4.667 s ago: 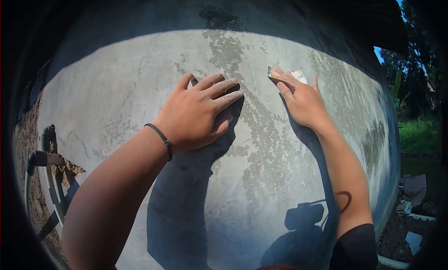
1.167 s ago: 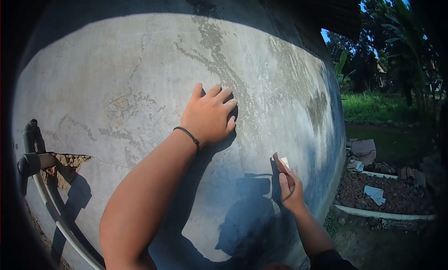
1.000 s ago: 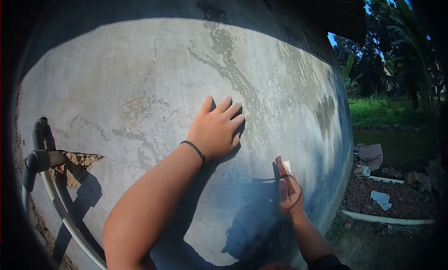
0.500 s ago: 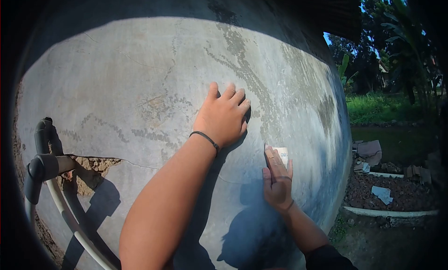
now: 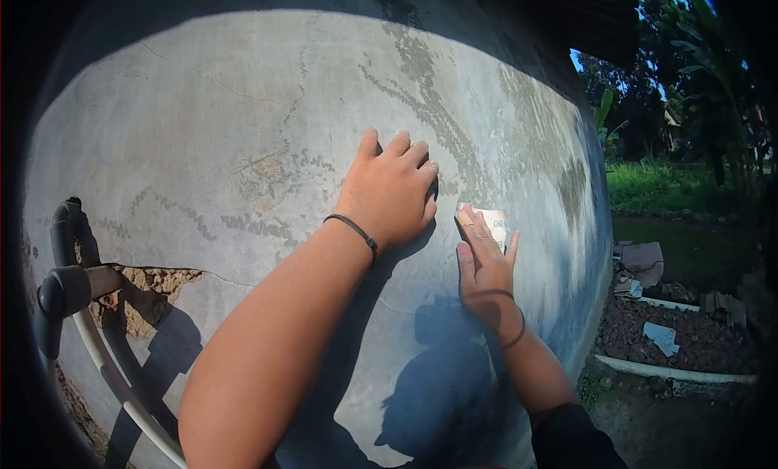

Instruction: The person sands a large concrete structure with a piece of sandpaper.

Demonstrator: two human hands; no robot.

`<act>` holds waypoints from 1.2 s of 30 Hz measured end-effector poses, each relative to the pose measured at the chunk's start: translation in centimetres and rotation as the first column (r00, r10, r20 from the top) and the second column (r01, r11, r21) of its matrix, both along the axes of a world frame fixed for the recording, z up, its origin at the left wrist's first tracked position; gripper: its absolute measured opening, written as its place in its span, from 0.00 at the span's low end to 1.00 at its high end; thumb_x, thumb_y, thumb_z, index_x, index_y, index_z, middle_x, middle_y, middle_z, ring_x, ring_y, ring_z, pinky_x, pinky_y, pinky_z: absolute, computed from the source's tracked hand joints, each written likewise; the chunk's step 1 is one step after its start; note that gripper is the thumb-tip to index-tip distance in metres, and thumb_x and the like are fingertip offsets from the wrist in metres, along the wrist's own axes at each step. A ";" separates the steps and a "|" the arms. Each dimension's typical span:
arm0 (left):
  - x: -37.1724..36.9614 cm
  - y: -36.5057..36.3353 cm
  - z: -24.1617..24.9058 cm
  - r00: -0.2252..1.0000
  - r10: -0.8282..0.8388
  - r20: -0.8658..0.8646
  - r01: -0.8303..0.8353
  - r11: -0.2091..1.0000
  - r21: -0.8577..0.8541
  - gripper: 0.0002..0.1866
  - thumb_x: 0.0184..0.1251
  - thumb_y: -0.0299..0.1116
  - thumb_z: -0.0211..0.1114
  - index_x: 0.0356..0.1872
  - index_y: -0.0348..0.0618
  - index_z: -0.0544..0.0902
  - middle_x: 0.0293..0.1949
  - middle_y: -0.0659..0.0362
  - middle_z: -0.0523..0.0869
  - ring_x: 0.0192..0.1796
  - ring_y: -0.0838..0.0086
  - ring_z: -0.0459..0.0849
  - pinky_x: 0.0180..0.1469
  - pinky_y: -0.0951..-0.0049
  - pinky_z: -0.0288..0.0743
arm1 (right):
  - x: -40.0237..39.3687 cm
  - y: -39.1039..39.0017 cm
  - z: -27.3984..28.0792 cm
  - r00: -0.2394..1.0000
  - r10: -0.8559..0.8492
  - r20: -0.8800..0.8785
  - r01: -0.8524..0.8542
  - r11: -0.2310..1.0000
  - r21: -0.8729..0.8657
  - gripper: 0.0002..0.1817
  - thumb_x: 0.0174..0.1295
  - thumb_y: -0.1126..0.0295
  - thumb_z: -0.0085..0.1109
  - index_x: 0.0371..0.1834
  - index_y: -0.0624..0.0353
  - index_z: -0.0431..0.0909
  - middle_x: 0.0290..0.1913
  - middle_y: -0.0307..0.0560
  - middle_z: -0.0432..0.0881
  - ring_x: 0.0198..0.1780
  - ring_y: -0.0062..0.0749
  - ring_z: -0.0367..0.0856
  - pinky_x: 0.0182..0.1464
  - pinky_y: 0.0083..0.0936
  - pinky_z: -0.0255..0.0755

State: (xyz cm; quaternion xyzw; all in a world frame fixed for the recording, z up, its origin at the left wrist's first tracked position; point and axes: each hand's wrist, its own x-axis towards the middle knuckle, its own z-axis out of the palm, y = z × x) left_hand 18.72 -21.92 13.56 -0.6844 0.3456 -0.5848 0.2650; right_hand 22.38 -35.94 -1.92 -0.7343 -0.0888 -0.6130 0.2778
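So here's the wall, big grey plastered thing, and both hands are up on it, near each other but apart. The left hand is spread out against the plaster, fingers up and a bit bent, nothing visible in it. Fingertips look kinda dusty. There's a thin dark bracelet on that wrist.

The right hand has hold of a piece of sandpaper, lower down and to the right of the other one. Middle fingers lie long over the paper, keeping it flat on the wall, with the thumb out to the left and the pinky sticking out on the right. You can read "180" printed on the back. Black sleeve on that arm.

Damp-looking streaks run down the plaster above the hands, and a person's shadow falls below them. Over on the left there's a dark pipe elbow by a broken patch with rough stuff showing, and a thin crack runs off it. Right side: grass, trees and a bed of rubble with a pale scrap on it.
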 end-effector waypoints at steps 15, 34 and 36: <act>-3.0 3.6 3.4 0.983 0.134 0.124 -0.140 0.989 0.040 0.24 0.56 0.39 0.63 0.57 0.53 0.77 0.63 0.61 0.75 0.67 0.68 0.68 0.65 0.52 0.56 | 7.8 -10.0 27.2 0.992 0.128 -0.006 -0.127 0.990 0.064 0.22 0.72 0.56 0.38 0.65 0.41 0.71 0.67 0.38 0.72 0.70 0.43 0.65 0.72 0.63 0.32; 0.1 1.3 5.5 0.956 0.170 0.239 -0.152 0.984 -0.091 0.24 0.62 0.43 0.57 0.61 0.55 0.76 0.65 0.61 0.73 0.70 0.69 0.65 0.69 0.52 0.53 | 7.6 -9.8 16.0 0.967 0.105 0.232 -0.071 0.986 -0.151 0.22 0.72 0.54 0.38 0.67 0.35 0.69 0.70 0.33 0.68 0.71 0.43 0.63 0.73 0.61 0.30; 0.0 1.4 5.3 0.957 0.181 0.225 -0.165 0.982 -0.087 0.25 0.62 0.43 0.57 0.61 0.55 0.75 0.66 0.61 0.73 0.71 0.69 0.65 0.69 0.51 0.53 | 7.5 -9.8 15.3 0.976 0.062 0.207 -0.026 0.984 -0.174 0.22 0.72 0.53 0.38 0.67 0.35 0.69 0.68 0.36 0.70 0.70 0.45 0.65 0.73 0.61 0.31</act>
